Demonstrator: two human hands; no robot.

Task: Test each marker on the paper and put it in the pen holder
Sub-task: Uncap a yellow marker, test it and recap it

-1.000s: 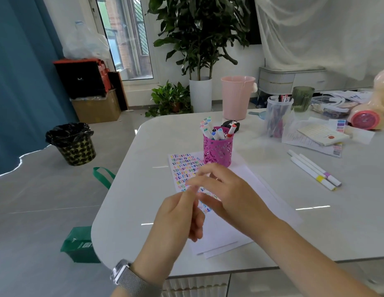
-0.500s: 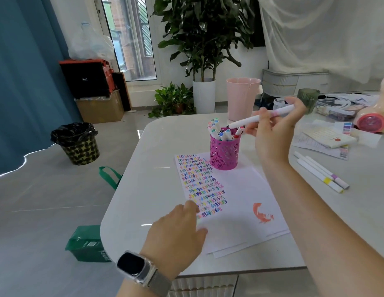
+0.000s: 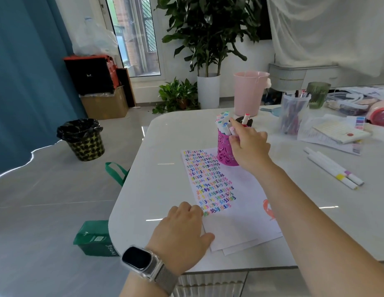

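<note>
A: White and glossy, the tabletop [image 3: 165, 168] carries everything; the paper [image 3: 236, 228] lies on it toward six o'clock, covered down its left half in rows of small coloured squiggles, with an orange-red scribble near its right edge.

B: And the pen holder [image 3: 224, 154]?

A: Magenta, cut-out pattern, standing on the paper's far edge at about twelve o'clock from the left hand [image 3: 182, 230]. It is crowded with white-bodied markers, caps up.

B: The grips?

A: The left hand rests with fingers loosely bent on the paper's near corner, pinning it. The right hand [image 3: 249, 144] is at the holder's rim, fingers curled round a marker [image 3: 233, 131] going in among the others.

B: What could go wrong?

A: My guess: the holder is light and full, so a sideways shove could tip it, or the marker could jam against its neighbours and pop out. Three untested markers [image 3: 334, 170] lie loose at three o'clock; a sweeping forearm could roll them off.
</note>
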